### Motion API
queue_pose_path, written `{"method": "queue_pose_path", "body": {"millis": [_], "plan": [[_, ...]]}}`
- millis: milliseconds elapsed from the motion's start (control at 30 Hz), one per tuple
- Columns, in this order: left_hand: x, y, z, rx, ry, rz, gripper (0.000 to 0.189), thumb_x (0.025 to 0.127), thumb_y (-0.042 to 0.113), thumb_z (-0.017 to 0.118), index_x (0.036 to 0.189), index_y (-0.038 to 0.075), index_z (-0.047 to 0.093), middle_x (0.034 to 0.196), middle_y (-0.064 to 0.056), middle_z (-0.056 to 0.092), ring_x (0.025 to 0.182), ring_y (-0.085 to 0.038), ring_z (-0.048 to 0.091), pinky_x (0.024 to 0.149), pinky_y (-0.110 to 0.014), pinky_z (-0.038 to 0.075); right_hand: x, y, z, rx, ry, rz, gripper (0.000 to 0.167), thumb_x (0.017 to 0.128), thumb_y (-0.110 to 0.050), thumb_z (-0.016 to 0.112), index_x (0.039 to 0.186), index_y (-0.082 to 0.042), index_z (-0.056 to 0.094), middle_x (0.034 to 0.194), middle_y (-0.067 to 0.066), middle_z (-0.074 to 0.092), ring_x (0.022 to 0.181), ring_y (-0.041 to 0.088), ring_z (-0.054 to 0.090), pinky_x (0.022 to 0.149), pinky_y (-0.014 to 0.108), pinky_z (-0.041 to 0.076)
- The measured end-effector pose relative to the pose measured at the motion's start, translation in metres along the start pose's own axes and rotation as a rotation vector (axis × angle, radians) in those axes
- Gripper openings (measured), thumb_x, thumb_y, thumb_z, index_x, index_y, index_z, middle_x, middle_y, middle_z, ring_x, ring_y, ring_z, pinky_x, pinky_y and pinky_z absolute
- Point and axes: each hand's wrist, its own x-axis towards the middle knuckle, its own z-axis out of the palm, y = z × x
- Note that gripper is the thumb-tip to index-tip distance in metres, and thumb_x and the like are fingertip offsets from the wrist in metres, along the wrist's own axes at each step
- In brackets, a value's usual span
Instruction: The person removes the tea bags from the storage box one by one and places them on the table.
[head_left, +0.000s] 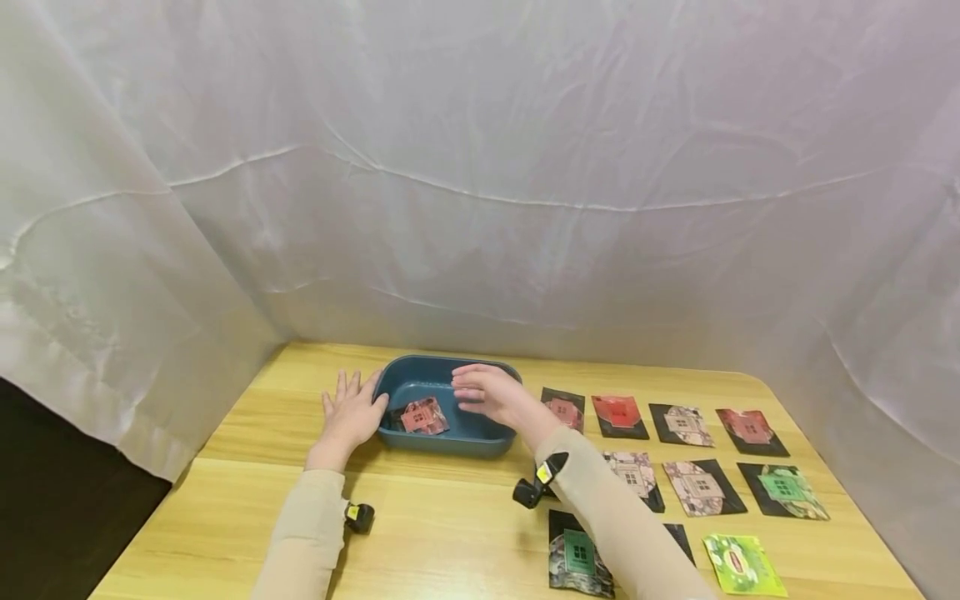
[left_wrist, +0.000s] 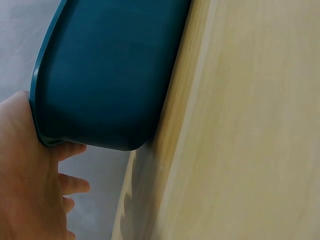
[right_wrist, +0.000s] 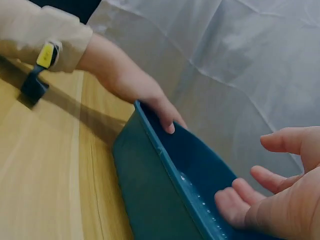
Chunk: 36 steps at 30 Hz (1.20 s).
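Note:
A dark blue plastic bin (head_left: pixel 450 447) stands at the back of the table. Inside it, toward the left, lie tea bag sachets (head_left: pixel 424 417) with a red label on top. My left hand (head_left: pixel 354 419) holds the bin's left end, thumb hooked over the rim and the other fingers spread outside. In the left wrist view, those fingers (left_wrist: pixel 74 184) show below the bin's corner. My right hand (head_left: pixel 491 395) hovers over the right half of the bin, fingers loosely bent and apart, nothing in them. The right wrist view shows its fingertips (right_wrist: pixel 232 205) above the bin's interior.
Several tea sachets lie in rows to the right, including a red one (head_left: pixel 620 415), a green-labelled one (head_left: pixel 783 490) and a yellow-green one (head_left: pixel 742 564). My right forearm (head_left: pixel 622 525) covers some of them. A pale curtain (head_left: pixel 480 250) hangs behind the wooden table (head_left: pixel 427 517).

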Motion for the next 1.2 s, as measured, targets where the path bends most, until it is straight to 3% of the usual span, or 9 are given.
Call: {"method": "queue_pose_path", "body": {"millis": [100, 200, 567, 867, 1200], "plan": [[0.000, 0.000, 0.000, -0.002, 0.007, -0.001, 0.058, 0.102, 0.038, 0.035, 0.156, 0.019, 0.023, 0.162, -0.024, 0.009, 0.150, -0.043, -0.012, 0.114, -0.071, -0.010, 0.009, 0.003, 0.006, -0.031, -0.001, 0.035, 0.044, 0.098, -0.009, 0.052, 0.139, 0.006, 0.045, 0.138, 0.022, 0.051, 0.132, 0.039, 0.046, 0.114, 0.054, 0.036], [-0.001, 0.001, 0.000, -0.006, 0.013, 0.000, 0.058, 0.103, 0.037, 0.036, 0.156, 0.018, 0.024, 0.162, -0.025, 0.010, 0.150, -0.044, -0.010, 0.114, -0.071, -0.010, 0.014, 0.006, 0.009, -0.067, -0.013, 0.076, 0.047, 0.098, -0.013, 0.051, 0.140, 0.005, 0.043, 0.147, 0.025, 0.042, 0.138, 0.041, 0.040, 0.115, 0.055, 0.034], [0.000, 0.000, 0.000, -0.004, 0.008, -0.003, 0.058, 0.103, 0.037, 0.035, 0.156, 0.018, 0.023, 0.162, -0.025, 0.009, 0.149, -0.044, -0.013, 0.113, -0.071, -0.010, 0.022, 0.013, 0.008, -0.121, 0.000, 0.203, 0.061, 0.092, -0.019, 0.061, 0.146, -0.003, 0.038, 0.140, 0.028, 0.049, 0.132, 0.040, 0.048, 0.106, 0.055, 0.044], [0.001, 0.001, -0.001, -0.016, 0.005, -0.008, 0.058, 0.102, 0.037, 0.036, 0.156, 0.018, 0.024, 0.162, -0.025, 0.009, 0.150, -0.043, -0.014, 0.114, -0.071, -0.009, 0.022, 0.017, 0.013, -0.073, -0.025, 0.213, 0.066, 0.093, -0.019, 0.059, 0.150, -0.003, 0.030, 0.141, 0.031, 0.046, 0.132, 0.043, 0.047, 0.107, 0.056, 0.043], [0.000, 0.000, 0.000, -0.004, -0.003, -0.010, 0.059, 0.103, 0.038, 0.035, 0.157, 0.019, 0.022, 0.162, -0.024, 0.008, 0.150, -0.044, -0.012, 0.113, -0.071, -0.010, 0.026, 0.024, 0.019, -0.065, -0.034, 0.216, 0.056, 0.095, -0.020, 0.057, 0.146, -0.004, 0.039, 0.140, 0.030, 0.049, 0.128, 0.044, 0.051, 0.103, 0.054, 0.046]]}}
